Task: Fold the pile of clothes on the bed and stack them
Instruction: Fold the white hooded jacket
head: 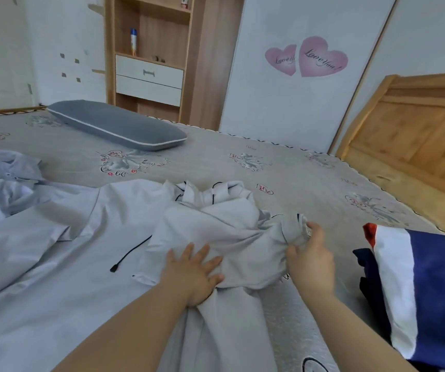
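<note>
- The white garment (224,237) lies bunched on the bed (310,178), in the near middle of the view, on top of a larger pale garment (54,251) spread out to the left.
- The left hand (194,272) rests flat on the near part of the bunch, fingers spread and apart — pressing, not gripping.
- The right hand (310,259) is closed on the garment's right end, thumb and fingertips pinching a dark-trimmed edge (300,222), perhaps a cuff.
- The relation that matters: the pinched end runs out to the right of the pinned body, so the piece's long axis lies roughly left to right between the two hands — the right hand holds its free end.
- Judging from this, the next move is for the right hand to draw that end out or carry it across while the left anchors.
- A folded navy, white and red item (430,291) sits at the right edge, close to the right hand.
</note>
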